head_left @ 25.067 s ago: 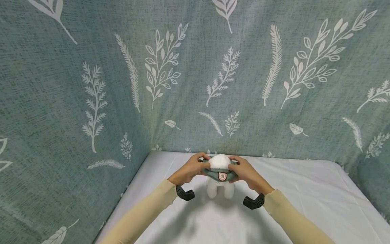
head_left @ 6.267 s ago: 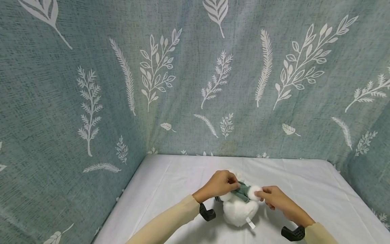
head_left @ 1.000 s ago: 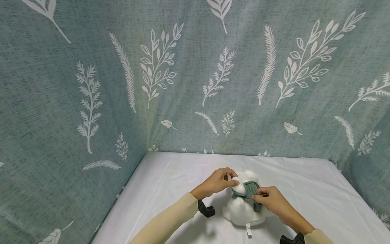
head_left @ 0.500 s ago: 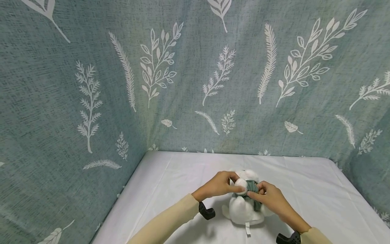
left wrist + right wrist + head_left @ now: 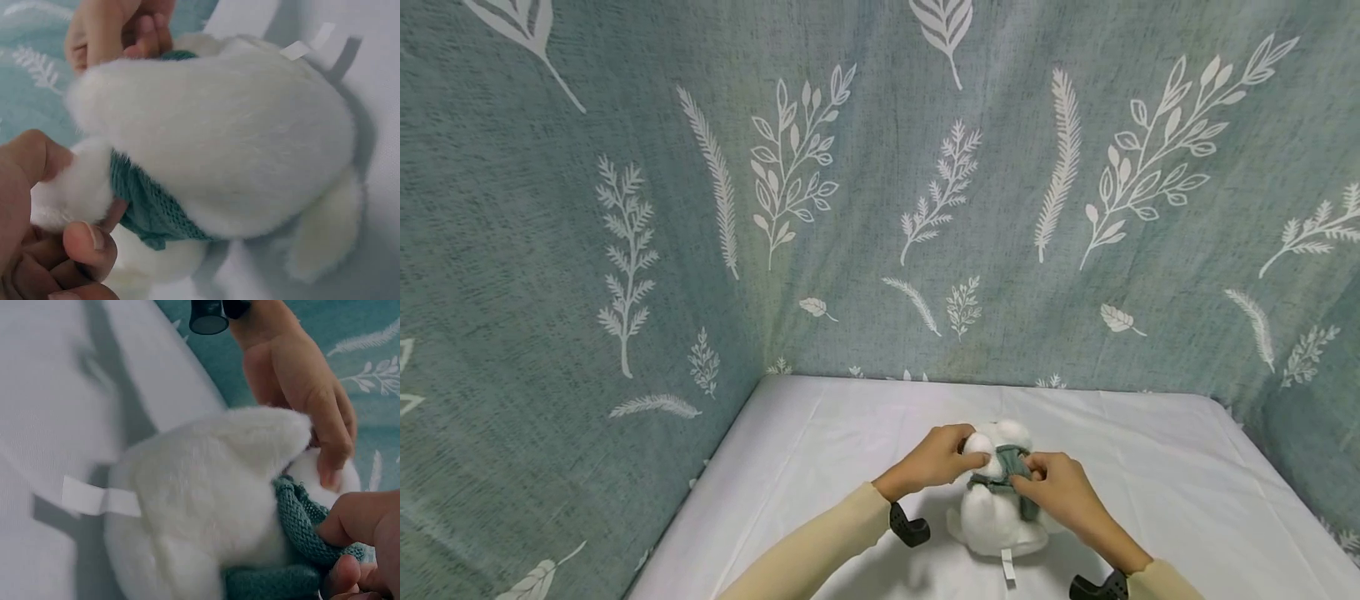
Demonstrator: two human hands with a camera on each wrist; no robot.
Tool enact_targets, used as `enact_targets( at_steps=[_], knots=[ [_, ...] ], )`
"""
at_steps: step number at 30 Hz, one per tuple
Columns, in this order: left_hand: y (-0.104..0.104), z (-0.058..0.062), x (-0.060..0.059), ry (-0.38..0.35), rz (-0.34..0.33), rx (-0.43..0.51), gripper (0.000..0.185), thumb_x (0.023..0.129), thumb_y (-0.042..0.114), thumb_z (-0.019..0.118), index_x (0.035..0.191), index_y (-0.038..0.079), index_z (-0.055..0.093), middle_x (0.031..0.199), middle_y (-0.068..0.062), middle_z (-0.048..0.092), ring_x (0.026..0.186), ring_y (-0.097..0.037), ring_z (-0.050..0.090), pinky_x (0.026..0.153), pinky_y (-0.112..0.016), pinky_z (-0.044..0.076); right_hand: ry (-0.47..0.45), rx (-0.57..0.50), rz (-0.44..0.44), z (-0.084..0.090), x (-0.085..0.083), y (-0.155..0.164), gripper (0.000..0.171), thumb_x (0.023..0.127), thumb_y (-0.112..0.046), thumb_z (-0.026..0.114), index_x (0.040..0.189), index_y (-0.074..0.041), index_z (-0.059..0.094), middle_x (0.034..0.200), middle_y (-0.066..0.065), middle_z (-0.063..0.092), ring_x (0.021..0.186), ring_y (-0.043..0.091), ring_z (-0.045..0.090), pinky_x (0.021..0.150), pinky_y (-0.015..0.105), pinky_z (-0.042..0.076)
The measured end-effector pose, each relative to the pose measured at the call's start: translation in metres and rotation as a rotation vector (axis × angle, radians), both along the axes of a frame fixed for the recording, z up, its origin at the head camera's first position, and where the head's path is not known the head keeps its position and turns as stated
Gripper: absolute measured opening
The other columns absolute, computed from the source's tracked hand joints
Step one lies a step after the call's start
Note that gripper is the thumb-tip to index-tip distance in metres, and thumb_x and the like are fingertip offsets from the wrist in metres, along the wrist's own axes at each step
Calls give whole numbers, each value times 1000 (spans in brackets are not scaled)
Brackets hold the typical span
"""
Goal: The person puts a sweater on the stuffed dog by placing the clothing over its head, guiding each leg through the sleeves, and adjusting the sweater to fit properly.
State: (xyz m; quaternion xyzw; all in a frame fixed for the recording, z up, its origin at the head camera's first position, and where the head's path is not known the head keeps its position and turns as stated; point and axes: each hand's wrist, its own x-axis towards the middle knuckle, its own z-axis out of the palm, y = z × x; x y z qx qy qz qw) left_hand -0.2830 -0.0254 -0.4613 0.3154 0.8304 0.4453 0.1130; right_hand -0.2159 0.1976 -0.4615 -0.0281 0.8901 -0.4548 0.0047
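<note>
A white plush toy [image 5: 996,521] lies on the table, its white tag towards the near side. A green knitted garment [image 5: 1011,462] wraps around part of it; the ribbed weave shows in the left wrist view. My left hand [image 5: 934,457] pinches a round white part of the toy beside the knit, thumb on top. From the right, my right hand [image 5: 1060,487] pinches the knit between thumb and fingers, clearest in the right wrist view. The toy's far side is hidden.
A white cloth covers the table [image 5: 850,417]. Green leaf-patterned curtains [image 5: 880,208] hang behind it and along the left. A white tag [image 5: 1007,567] sticks out from the toy. Black wrist cameras [image 5: 910,527] sit below both hands.
Much earlier the toy stood upright, both hands at the garment with its badge showing; now it lies turned. Over the last second, my right hand shifts slightly left, still at the knit.
</note>
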Motion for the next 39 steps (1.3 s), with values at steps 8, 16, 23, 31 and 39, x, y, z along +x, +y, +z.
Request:
enact_targets(
  at_steps=[8, 16, 23, 31, 39],
  knots=[
    [-6, -4, -3, -184, 88, 95, 16, 105, 26, 62, 96, 12, 59, 61, 2, 45, 49, -12, 37, 48, -28, 34, 9, 13, 22, 0, -3, 3, 31, 88, -12, 74, 70, -11, 50, 58, -3, 35, 52, 11, 27, 52, 26, 29],
    [-8, -2, -3, -166, 55, 49, 19, 104, 32, 63, 100, 13, 58, 69, 1, 53, 51, -12, 40, 50, -28, 37, 30, 72, 116, 4, -1, 5, 38, 84, -39, 86, 93, -13, 60, 78, 1, 55, 64, 16, 46, 59, 30, 39],
    [-8, 2, 0, -157, 79, 46, 19, 100, 33, 69, 100, 14, 67, 85, -1, 65, 57, -12, 47, 53, -27, 41, 136, 124, 104, 1, -1, 5, 39, 83, -15, 86, 113, -8, 62, 82, -1, 59, 63, 16, 51, 56, 30, 42],
    [-12, 2, -2, -170, 115, 45, 16, 101, 33, 67, 96, 19, 72, 75, -2, 60, 55, -11, 42, 52, -27, 39, 389, 298, 258, -2, 0, 4, 20, 87, -6, 79, 106, -14, 76, 80, -12, 53, 63, 2, 44, 54, 25, 40],
    [-17, 2, -6, -200, 152, 34, 20, 101, 33, 67, 90, 16, 69, 67, 3, 48, 57, -12, 41, 55, -29, 37, 492, 407, 419, -2, 8, -1, 20, 87, -21, 84, 96, -31, 69, 92, -16, 51, 69, -2, 43, 57, 22, 39]
  ],
)
